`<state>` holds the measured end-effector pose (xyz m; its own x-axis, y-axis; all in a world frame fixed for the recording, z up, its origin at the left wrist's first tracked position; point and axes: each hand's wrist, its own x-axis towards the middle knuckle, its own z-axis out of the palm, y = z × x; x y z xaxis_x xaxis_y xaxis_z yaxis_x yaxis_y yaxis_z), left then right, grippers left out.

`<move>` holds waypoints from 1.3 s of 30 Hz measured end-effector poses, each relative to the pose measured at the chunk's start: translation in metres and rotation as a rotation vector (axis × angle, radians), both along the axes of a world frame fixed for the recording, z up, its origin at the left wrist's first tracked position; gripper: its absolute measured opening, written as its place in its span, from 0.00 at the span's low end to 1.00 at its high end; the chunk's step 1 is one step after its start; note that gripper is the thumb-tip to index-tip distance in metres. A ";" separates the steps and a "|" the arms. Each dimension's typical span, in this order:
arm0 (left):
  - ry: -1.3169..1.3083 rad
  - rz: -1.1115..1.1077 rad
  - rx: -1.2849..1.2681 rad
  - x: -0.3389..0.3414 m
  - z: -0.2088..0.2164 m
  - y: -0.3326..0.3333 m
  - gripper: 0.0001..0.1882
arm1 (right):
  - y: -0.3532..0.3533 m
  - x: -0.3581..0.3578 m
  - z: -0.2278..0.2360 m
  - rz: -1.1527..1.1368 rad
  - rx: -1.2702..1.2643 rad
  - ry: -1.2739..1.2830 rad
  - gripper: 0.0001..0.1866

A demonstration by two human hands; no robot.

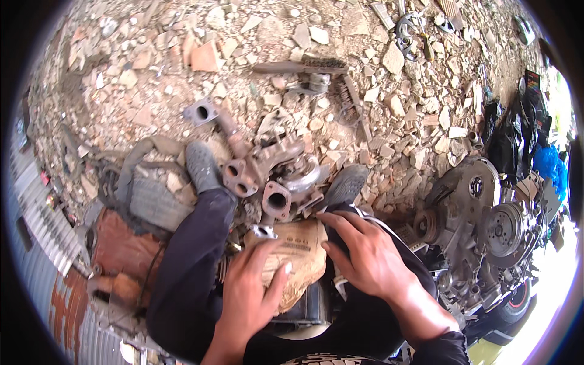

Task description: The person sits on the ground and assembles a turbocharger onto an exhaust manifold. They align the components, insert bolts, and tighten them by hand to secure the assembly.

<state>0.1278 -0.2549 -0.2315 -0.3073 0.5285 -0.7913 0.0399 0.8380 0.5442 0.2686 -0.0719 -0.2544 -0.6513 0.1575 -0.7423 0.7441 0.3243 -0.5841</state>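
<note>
A worn brown sheet of cardboard or paper (304,261) lies between my knees. My left hand (249,286) is over its left side, thumb apart from the fingers. Right at those fingertips is a small silver metal flange piece (263,231); I cannot tell whether they touch it. At the sheet's right edge, my right hand (374,255) hovers by my thigh with fingers spread, gripping nothing. Just beyond the sheet, a rusty exhaust manifold (277,155) with a turbocharger (302,176) rests on the ground between my shoes. One flanged end (277,201) faces me.
A wire brush (328,64) and a second brush (354,103) lie on the rubble ahead. To the right stands a large engine (474,225), with black plastic bags (511,134) behind it. Left are a grey cloth (158,201) and corrugated metal sheeting (45,213).
</note>
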 end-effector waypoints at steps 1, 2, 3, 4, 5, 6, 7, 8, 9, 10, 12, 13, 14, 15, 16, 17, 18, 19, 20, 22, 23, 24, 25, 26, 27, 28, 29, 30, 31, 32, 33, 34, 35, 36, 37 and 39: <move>-0.033 0.059 0.036 0.002 -0.002 -0.001 0.19 | 0.008 0.001 -0.002 0.012 0.007 -0.007 0.25; -0.082 0.083 0.013 0.001 -0.002 0.001 0.20 | 0.015 0.000 -0.004 0.031 0.037 -0.017 0.25; -0.114 0.087 0.028 -0.001 -0.001 0.001 0.20 | 0.023 0.001 -0.004 0.046 0.061 -0.024 0.25; -0.144 0.091 0.043 -0.004 -0.001 -0.003 0.21 | 0.029 0.005 -0.005 0.061 0.084 -0.029 0.26; -0.169 0.103 0.073 -0.007 -0.004 -0.009 0.21 | 0.031 0.010 -0.008 0.078 0.091 -0.043 0.26; -0.128 0.139 0.039 -0.012 -0.005 -0.008 0.20 | 0.033 0.016 -0.011 0.083 0.096 -0.051 0.26; -0.002 0.116 0.084 -0.017 -0.010 -0.010 0.20 | 0.034 0.020 -0.013 0.088 0.102 -0.056 0.27; 0.081 0.112 0.041 -0.021 -0.014 -0.013 0.20 | 0.032 0.026 -0.014 0.082 0.115 -0.076 0.27; 0.164 0.115 -0.007 -0.022 -0.015 -0.018 0.20 | 0.027 0.034 -0.014 0.071 0.102 -0.076 0.27; 0.245 0.094 0.004 -0.023 -0.016 -0.022 0.20 | 0.022 0.041 -0.013 0.058 0.090 -0.074 0.27; 0.321 0.085 0.022 -0.022 -0.014 -0.027 0.20 | 0.016 0.048 -0.013 0.066 0.053 -0.091 0.27; 0.315 0.083 0.059 -0.020 -0.016 -0.028 0.20 | 0.014 0.050 -0.014 0.072 0.068 -0.074 0.27; 0.308 0.086 0.101 -0.015 -0.012 -0.031 0.20 | 0.012 0.053 -0.009 0.082 0.089 -0.058 0.27; 0.312 0.087 0.153 -0.010 -0.006 -0.031 0.20 | 0.014 0.056 -0.001 0.090 0.120 -0.031 0.27; 0.312 0.043 0.158 -0.004 -0.001 -0.033 0.20 | 0.013 0.058 0.007 0.087 0.172 0.009 0.27; 0.303 0.059 0.223 0.002 0.006 -0.037 0.20 | 0.011 0.059 0.020 0.086 0.238 0.061 0.27; 0.287 0.067 0.257 0.007 0.014 -0.040 0.20 | 0.010 0.059 0.033 0.084 0.301 0.109 0.27; 0.263 0.073 0.274 0.011 0.023 -0.043 0.20 | 0.008 0.059 0.043 0.061 0.311 0.160 0.27; 0.285 0.086 0.291 0.015 0.030 -0.045 0.20 | 0.006 0.060 0.049 0.039 0.313 0.216 0.27; 0.327 0.114 0.334 0.019 0.041 -0.043 0.20 | -0.001 0.062 0.057 0.036 0.317 0.285 0.28; 0.327 0.105 0.362 0.017 0.036 -0.041 0.20 | -0.008 0.069 0.056 0.029 0.341 0.271 0.28; 0.326 0.099 0.387 0.016 0.031 -0.040 0.20 | -0.011 0.074 0.055 0.023 0.362 0.256 0.28; 0.333 0.102 0.381 0.017 0.030 -0.043 0.20 | -0.013 0.075 0.051 0.033 0.334 0.224 0.28; 0.336 0.057 0.412 0.014 0.029 -0.047 0.21 | -0.013 0.076 0.047 0.043 0.306 0.191 0.28; 0.329 0.050 0.424 0.013 0.027 -0.047 0.21 | -0.013 0.076 0.042 0.052 0.279 0.156 0.28; 0.324 0.053 0.431 0.014 0.027 -0.047 0.21 | -0.012 0.076 0.035 0.044 0.295 0.162 0.28; 0.326 0.063 0.439 0.015 0.029 -0.046 0.21 | -0.007 0.075 0.030 0.072 0.316 0.147 0.28; 0.327 0.072 0.441 0.015 0.031 -0.046 0.21 | -0.004 0.073 0.024 0.094 0.336 0.129 0.28; 0.329 0.081 0.444 0.015 0.033 -0.043 0.21 | 0.000 0.071 0.019 0.116 0.357 0.111 0.29; 0.330 0.090 0.444 0.013 0.035 -0.043 0.21 | 0.004 0.067 0.014 0.118 0.384 0.124 0.29; 0.334 0.087 0.440 0.012 0.035 -0.044 0.21 | 0.008 0.068 0.009 0.106 0.409 0.154 0.29; 0.339 0.086 0.434 0.011 0.036 -0.045 0.21 | 0.013 0.069 0.004 0.096 0.435 0.185 0.30; 0.348 0.090 0.414 0.011 0.035 -0.049 0.21 | 0.016 0.068 -0.003 0.092 0.446 0.220 0.30; 0.355 0.096 0.406 0.012 0.033 -0.054 0.21 | 0.018 0.068 -0.005 0.121 0.453 0.176 0.30; 0.349 0.065 0.385 0.010 0.032 -0.060 0.23 | 0.018 0.067 -0.006 0.131 0.468 0.168 0.30; 0.384 0.054 0.366 0.009 0.031 -0.069 0.23 | 0.017 0.069 -0.016 0.167 0.506 0.181 0.31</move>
<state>0.1372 -0.3240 -0.2001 -0.5731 0.7242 -0.3835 0.2552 0.6024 0.7563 0.3371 -0.0549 -0.2704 -0.8080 0.3485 -0.4751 0.5608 0.7022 -0.4387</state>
